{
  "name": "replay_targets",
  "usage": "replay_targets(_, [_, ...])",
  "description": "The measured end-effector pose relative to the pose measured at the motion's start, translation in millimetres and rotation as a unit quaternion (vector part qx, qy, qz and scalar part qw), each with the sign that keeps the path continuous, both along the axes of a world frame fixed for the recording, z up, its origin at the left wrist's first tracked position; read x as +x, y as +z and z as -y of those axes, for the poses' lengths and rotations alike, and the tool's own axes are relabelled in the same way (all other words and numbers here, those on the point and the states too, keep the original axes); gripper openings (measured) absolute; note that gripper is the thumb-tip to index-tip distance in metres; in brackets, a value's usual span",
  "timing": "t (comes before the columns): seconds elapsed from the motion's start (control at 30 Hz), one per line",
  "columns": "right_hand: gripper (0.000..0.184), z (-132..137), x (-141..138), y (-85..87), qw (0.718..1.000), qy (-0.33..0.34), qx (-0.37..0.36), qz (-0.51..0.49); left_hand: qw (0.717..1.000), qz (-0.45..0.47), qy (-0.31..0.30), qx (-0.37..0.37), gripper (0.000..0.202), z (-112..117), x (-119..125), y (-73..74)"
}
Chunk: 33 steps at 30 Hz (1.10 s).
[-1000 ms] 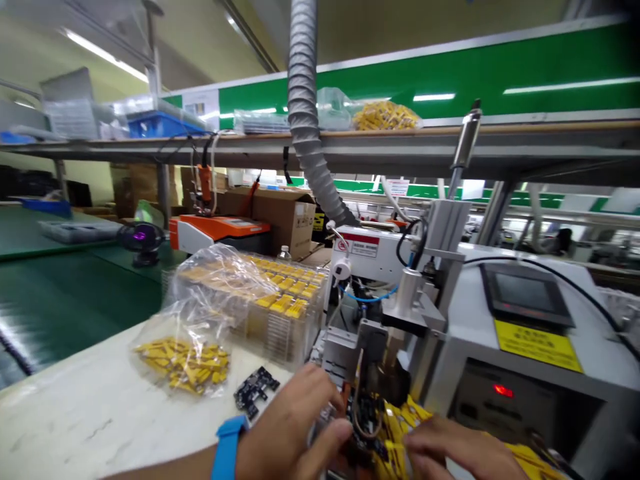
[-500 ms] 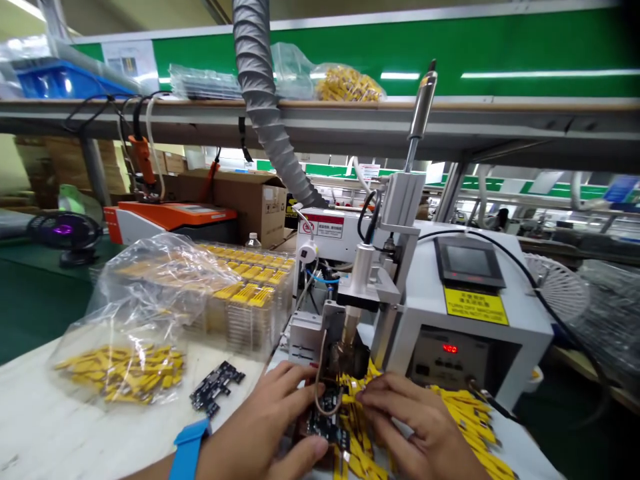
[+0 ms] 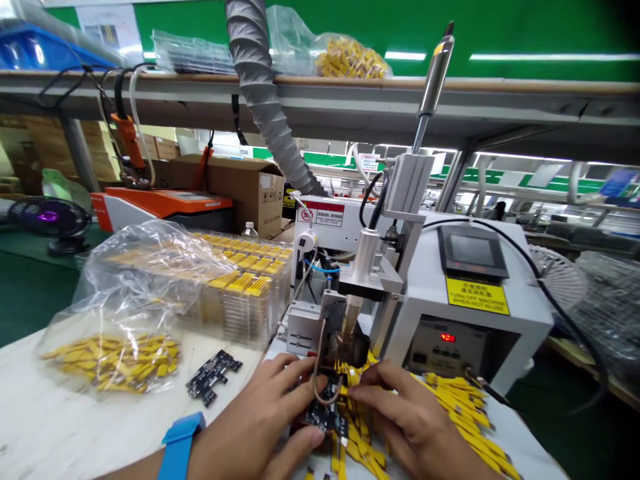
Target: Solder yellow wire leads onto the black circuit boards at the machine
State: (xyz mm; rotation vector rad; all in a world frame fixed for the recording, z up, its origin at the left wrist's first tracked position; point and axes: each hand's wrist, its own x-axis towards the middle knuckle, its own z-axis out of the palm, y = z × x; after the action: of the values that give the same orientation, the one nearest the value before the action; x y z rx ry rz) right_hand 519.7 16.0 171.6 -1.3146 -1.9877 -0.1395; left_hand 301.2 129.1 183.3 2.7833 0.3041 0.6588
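Note:
My left hand [image 3: 265,417] has its fingers spread, with index finger and thumb against the left side of a black circuit board [image 3: 325,417] beneath the press head of a bench machine [image 3: 367,267]. My right hand [image 3: 407,417] pinches a yellow flex cable [image 3: 354,377] at the board's right edge; its fingertips partly hide the cable. A thin curved tube [image 3: 316,383] loops over the board. Loose yellow flex cables [image 3: 365,450] lie below and between the hands. A second circuit board [image 3: 214,377] rests on the white surface to the left.
A clear bag of yellow cables [image 3: 115,360] sits at left, before stacked trays [image 3: 245,300]. More yellow cables [image 3: 465,413] lie right of my hand. The machine's control box [image 3: 480,267] stands at right. A grey flexible duct [image 3: 265,107] hangs above.
The view has tilted slightly downward, so the background sits higher in the picture. Both hands stay at the board, with the right fingertips slightly shifted at its edge.

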Motion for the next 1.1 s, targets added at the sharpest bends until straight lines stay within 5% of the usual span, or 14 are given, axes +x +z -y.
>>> replay_targets(0.7, [0.034, -1, 3, -9.4, 1.000, -0.009, 0.001, 0.015, 0.986, -0.098, -0.010, 0.132, 0.044, 2, 6, 9.7])
replay_targets(1.1, [0.035, -1, 5, -11.0, 0.999, -0.011, -0.027, 0.042, 0.998, -0.019, 0.008, 0.054, 0.047, -3, 1, -1.2])
